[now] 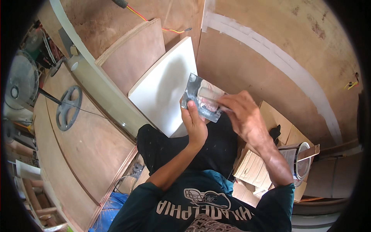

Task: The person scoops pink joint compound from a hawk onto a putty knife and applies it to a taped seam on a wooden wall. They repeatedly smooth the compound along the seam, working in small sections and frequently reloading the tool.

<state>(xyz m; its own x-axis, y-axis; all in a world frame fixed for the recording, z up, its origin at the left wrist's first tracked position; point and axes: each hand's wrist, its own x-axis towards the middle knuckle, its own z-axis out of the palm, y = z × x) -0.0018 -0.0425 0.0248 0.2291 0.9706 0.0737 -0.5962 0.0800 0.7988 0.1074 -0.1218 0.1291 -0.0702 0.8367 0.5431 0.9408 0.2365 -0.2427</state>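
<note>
My left hand (196, 125) holds a dark, flat square plate (212, 115) by its left side, thumb on its face, in front of my lap. A patch of pale pinkish paste (206, 85) lies on the plate. My right hand (247, 118) is closed on a flat, pale scraper (210, 94), whose blade lies over the paste. Part of the scraper is hidden by my fingers.
A white panel (162, 96) leans before wooden boards (131, 50). Left are plywood sheets (92, 150) and a fan (19, 85). Right are cardboard (251, 170) and a tin (290, 160) with a wooden stick (309, 152). Loose wires (174, 30) hang on the walls.
</note>
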